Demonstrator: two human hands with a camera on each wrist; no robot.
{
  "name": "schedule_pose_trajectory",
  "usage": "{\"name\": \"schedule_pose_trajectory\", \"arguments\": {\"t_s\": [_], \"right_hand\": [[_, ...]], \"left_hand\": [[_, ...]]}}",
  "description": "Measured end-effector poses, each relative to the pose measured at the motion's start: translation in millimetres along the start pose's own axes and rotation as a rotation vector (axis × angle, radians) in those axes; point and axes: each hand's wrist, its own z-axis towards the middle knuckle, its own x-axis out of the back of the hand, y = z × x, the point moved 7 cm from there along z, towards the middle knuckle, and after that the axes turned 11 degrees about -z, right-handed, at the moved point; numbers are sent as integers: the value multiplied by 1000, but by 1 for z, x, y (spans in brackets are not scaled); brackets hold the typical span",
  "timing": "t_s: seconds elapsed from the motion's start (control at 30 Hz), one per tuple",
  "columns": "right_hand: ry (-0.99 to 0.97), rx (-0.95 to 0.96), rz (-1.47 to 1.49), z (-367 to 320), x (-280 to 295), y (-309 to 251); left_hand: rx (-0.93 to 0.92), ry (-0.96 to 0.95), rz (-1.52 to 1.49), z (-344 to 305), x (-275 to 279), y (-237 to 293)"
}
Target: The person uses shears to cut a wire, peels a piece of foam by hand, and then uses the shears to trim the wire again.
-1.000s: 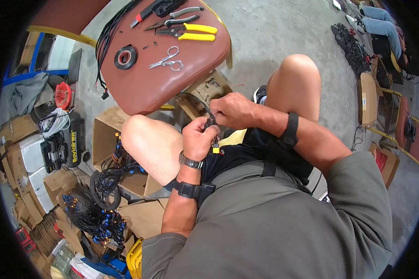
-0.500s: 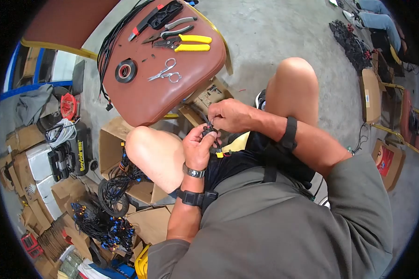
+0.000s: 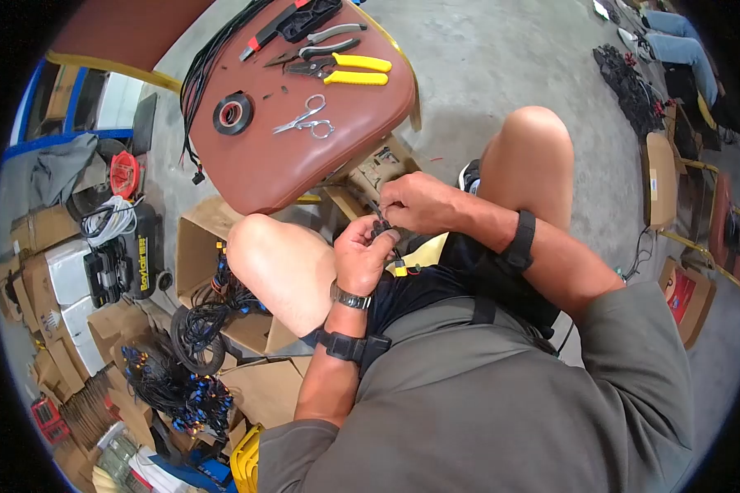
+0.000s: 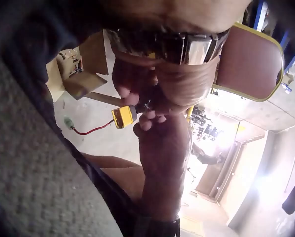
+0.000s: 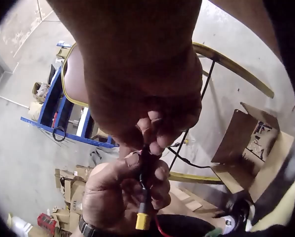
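Both hands meet over the lap around a black cable. The left hand (image 3: 362, 256) grips the cable with its thumb on top; a yellow connector (image 3: 400, 269) hangs just below its fingers. Right beside it, the right hand (image 3: 418, 203) pinches the dark cable with curled fingertips. In the left wrist view the yellow connector (image 4: 122, 117) has a thin red wire ending in a green piece. The right wrist view has the yellow connector (image 5: 143, 220) below the left hand (image 5: 110, 192), with the right hand (image 5: 147, 108) above. Fingers hide the cable's middle.
A red-brown chair seat (image 3: 263, 164) ahead carries scissors (image 3: 306, 122), black tape (image 3: 233, 113), yellow-handled pliers (image 3: 358, 70) and long black cables. Cardboard boxes (image 3: 201, 234) and a pile of wires (image 3: 173, 394) lie at the left. Another person's legs show at the upper right.
The hands stay together on the cable, with small shifts of the fingers. The yellow connector hangs at a slightly different angle, and the head view has shifted a little.
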Motion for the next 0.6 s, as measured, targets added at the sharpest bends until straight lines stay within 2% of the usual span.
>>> {"name": "schedule_pose_trajectory", "arguments": {"t_s": [0.13,0.3,0.33,0.43,0.53,0.6], "right_hand": [[3,3,-13,2,3,-4],[110,36,36,13,37,-38],[140,104,41,20,44,-44],[298,252,-330,52,73,-64],[363,261,-518,95,83,-72],[263,236,-674,122,78,-71]], "left_hand": [[41,-14,-10,1,0,2],[2,109,-196,4,1,10],[8,124,-193,3,4,9],[33,139,-240,2,9,3],[65,122,-305,1,9,3],[94,85,-337,2,10,7]]}}
